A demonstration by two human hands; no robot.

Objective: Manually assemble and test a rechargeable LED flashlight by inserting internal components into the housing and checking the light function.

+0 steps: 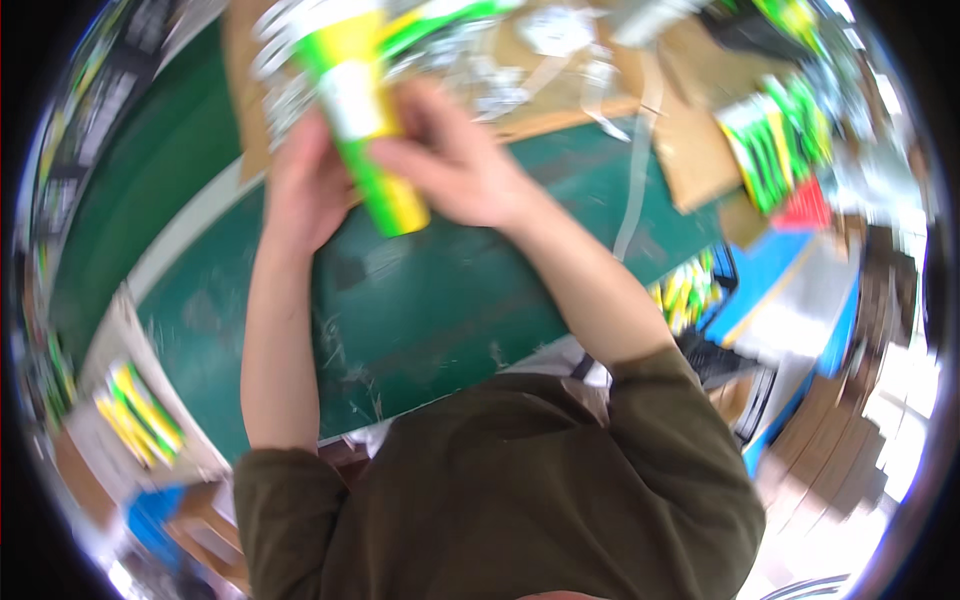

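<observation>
A long, narrow green, yellow and white carton (355, 100) slants between my two hands above the green table (430, 310). Motion blurs it, so its exact kind is hard to make out. My right hand (455, 165) grips its right side, thumb across the front and fingers curled at the edge. On the other side my left hand (303, 185) closes against it, with part of its fingers behind the carton. Beyond it lies another green and yellow package (440, 22) among clear and silvery wrapped pieces (495, 90) on brown cardboard (560, 118).
A white strap (638, 190) trails down the table's right part. Stacked green packages (770, 140) and a red piece (803, 207) are at the right. A crate of yellow-green packs (690, 290) stands below the table edge; a box with similar packs (140, 415) is at lower left.
</observation>
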